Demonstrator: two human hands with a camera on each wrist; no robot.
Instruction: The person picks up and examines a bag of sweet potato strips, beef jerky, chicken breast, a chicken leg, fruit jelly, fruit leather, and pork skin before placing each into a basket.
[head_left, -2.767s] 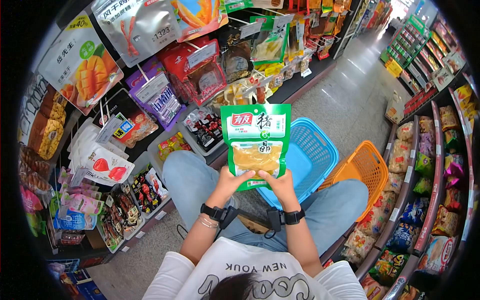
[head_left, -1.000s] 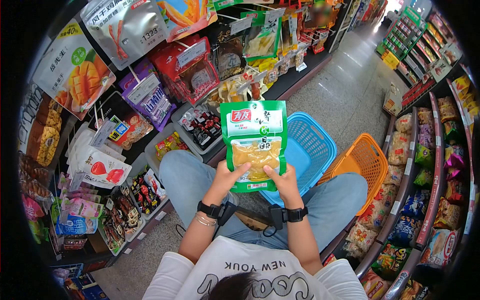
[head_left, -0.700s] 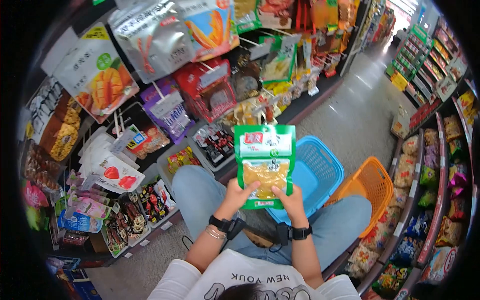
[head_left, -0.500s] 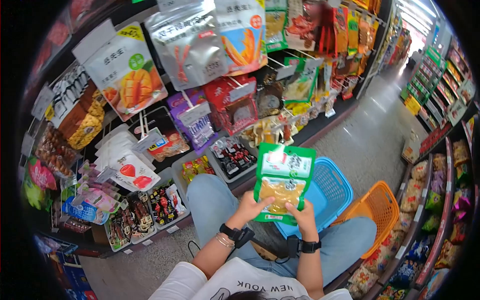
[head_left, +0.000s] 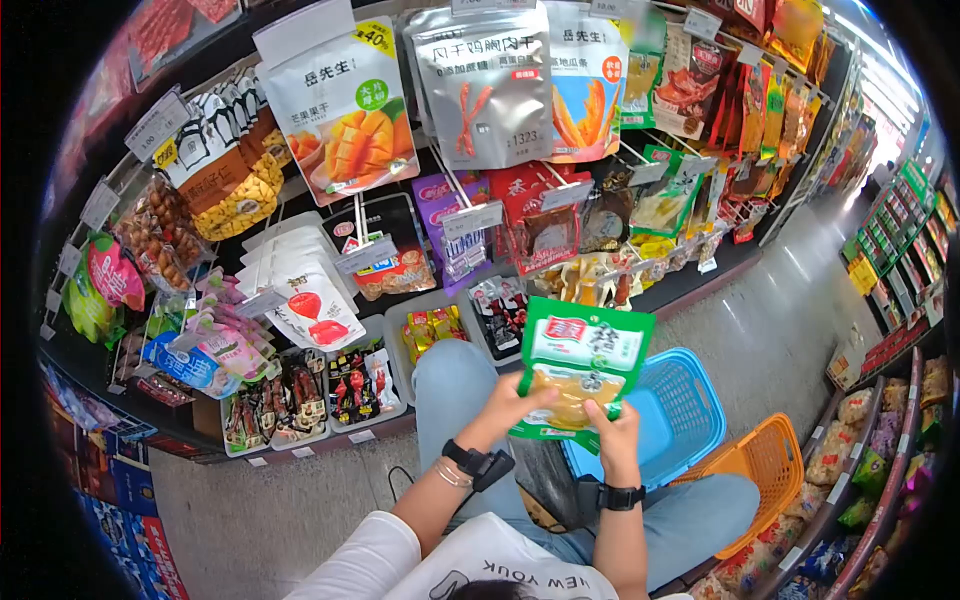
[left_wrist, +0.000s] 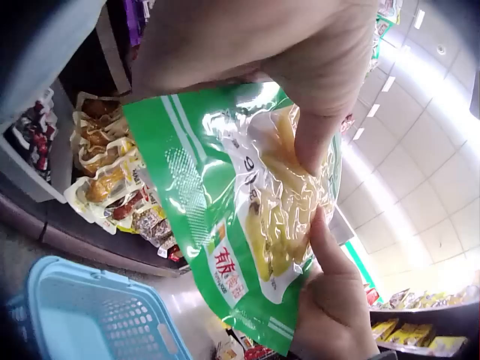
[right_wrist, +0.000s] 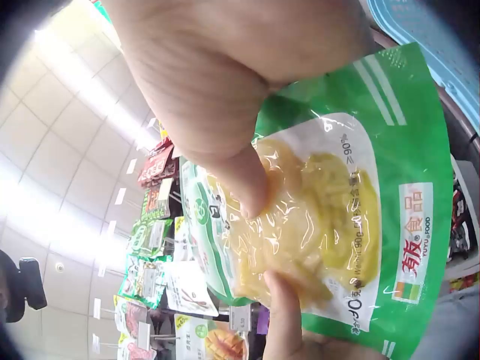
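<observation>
A green snack packet [head_left: 585,365] with a clear window showing pale yellow food is held up in front of the person's lap in the head view, tilted to the right. My left hand [head_left: 512,402] pinches its lower left side, and my right hand [head_left: 617,432] pinches the lower right. Both thumbs press on the window; the other fingers are mostly hidden behind the packet. In the left wrist view the left thumb [left_wrist: 313,142] dents the film of the packet [left_wrist: 217,195]. From the right wrist, the right thumb [right_wrist: 247,184] lies across the same window.
A blue basket [head_left: 705,395] stands just beyond the packet, beside an orange basket [head_left: 790,470]. Snack bags hang on pegs along the shelf [head_left: 690,285] ahead, above grey trays [head_left: 395,345] of small packs. Another snack shelf [head_left: 850,500] runs along the right.
The head view has swung left and up, so shelf, baskets and packet sit farther right and lower. The packet has tilted clockwise; both hands keep hold of it, thumbs a little higher than at first.
</observation>
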